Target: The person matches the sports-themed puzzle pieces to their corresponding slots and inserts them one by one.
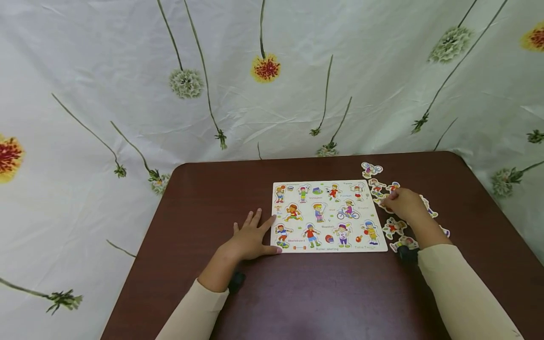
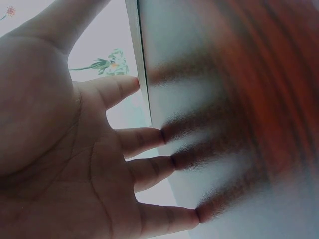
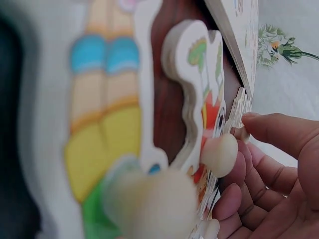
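A white puzzle board (image 1: 329,251) printed with children at sports lies flat on the dark table. My left hand (image 1: 250,240) is spread beside its left edge, thumb and forefinger right at the board. In the left wrist view the spread fingers (image 2: 149,172) of that hand have their tips down on the shiny tabletop. At the board's right side my right hand (image 1: 404,206) pinches a wooden puzzle piece (image 1: 383,204) between thumb and fingers. From the right wrist, the thumb (image 3: 279,130) shows close to the fingertips, and the pinched piece is mostly hidden.
Several loose knobbed pieces lie right of the board, among them a footballer piece (image 1: 394,228), a piece (image 1: 403,243) by the right wrist and a cyclist piece (image 1: 371,169) near the far edge. Behind the table (image 1: 212,198) hangs a flowered cloth (image 1: 297,104).
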`<state>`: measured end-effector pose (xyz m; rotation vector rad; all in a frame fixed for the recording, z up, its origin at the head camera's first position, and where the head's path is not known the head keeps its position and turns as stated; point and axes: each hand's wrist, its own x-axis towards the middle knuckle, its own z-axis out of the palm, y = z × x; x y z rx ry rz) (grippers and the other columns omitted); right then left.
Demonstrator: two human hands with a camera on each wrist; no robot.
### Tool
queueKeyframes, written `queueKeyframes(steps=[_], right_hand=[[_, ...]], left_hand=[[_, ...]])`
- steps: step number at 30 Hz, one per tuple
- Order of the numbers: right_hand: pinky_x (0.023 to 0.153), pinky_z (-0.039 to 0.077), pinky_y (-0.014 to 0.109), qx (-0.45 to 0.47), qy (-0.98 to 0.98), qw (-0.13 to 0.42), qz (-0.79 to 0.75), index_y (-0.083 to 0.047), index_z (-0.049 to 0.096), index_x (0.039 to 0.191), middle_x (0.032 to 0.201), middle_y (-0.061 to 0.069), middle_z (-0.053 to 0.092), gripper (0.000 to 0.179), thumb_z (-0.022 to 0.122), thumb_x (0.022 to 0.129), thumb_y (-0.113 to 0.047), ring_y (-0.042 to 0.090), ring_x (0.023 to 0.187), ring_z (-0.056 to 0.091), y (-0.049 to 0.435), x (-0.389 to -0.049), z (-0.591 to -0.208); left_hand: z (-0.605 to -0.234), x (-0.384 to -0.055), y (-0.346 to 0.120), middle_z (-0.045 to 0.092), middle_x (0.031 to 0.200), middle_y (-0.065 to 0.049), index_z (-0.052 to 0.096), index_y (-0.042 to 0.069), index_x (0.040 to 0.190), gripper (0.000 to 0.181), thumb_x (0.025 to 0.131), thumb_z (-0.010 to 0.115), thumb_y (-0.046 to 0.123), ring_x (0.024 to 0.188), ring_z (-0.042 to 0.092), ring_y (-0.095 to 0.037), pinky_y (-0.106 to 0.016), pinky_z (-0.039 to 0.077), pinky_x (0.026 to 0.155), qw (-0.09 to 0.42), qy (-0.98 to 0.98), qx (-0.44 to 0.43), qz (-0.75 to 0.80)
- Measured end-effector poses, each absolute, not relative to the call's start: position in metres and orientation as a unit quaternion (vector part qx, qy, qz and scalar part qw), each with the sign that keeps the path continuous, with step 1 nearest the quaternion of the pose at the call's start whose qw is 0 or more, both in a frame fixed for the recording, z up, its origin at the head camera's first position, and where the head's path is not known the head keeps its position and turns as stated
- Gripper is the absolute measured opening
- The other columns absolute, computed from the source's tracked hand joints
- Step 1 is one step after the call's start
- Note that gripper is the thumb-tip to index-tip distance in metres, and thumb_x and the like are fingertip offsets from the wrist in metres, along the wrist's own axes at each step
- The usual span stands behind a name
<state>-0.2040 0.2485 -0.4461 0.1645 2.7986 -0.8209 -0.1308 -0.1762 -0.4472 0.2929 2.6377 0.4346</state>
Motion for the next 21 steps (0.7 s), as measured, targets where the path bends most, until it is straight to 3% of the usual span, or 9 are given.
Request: queueKeyframes(steps=[21], right_hand=[[0.062,0.042,0.031,0.076,0.945,0.100,-0.303,0.000,0.059,0.099,0.089,0.015,0.064,0.031,0.064,0.098,-0.031,0.026,0.077,0.056,0.2487,-0.2011,-0.4411]], left_hand=[[-0.4457,-0.1310,-0.1758,0.003,0.171,-0.017,0.023,0.032,0.162,0.095,0.086,0.072,0.060,0.159,0.001,-0.040,-0.077,0.007,0.116,0.231,0.954,0.104,0.160]])
